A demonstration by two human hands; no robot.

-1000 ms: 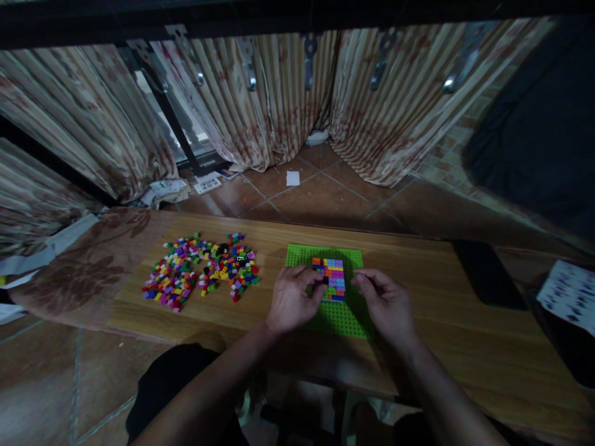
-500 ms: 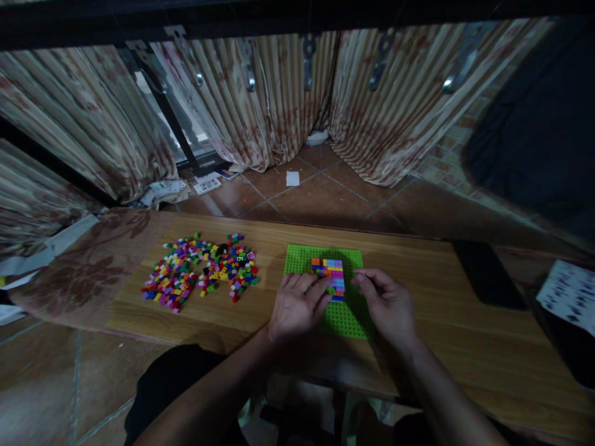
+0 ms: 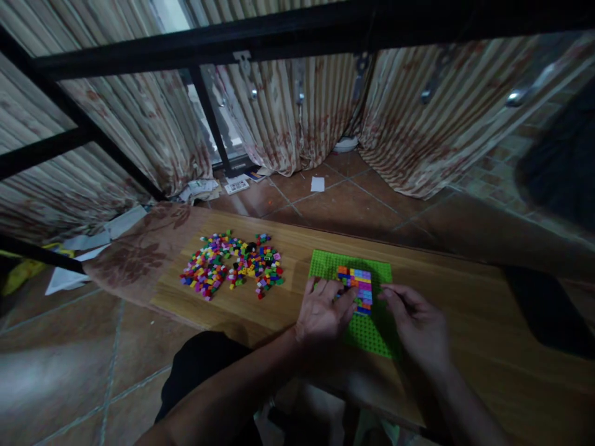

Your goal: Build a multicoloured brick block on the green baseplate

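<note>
A green studded baseplate [image 3: 367, 337] lies on the wooden table, bearing a block of coloured building bricks [image 3: 364, 286] in orange, purple, yellow and blue rows. My left hand [image 3: 323, 313] rests over the left side of the plate with its fingers stretched out. Its index finger and thumb reach onto the bricks and hide part of them. Just right of the bricks, my right hand [image 3: 421, 325] is closed in a pinch near the plate's right edge. Whatever sits between its thumb and finger is too small and dark to name.
Loose coloured bricks [image 3: 209, 266] lie in a wide heap on the left of the table [image 3: 251, 316]. At the right end is a dark flat object [image 3: 548, 310]. Beyond the table are a dark metal rail [image 3: 288, 40], striped curtains [image 3: 297, 130] and papers [image 3: 317, 184] on the tiled floor.
The camera view has swung left, so the table and hands appear farther right. Both hands keep nearly the same places over and beside the bricks.
</note>
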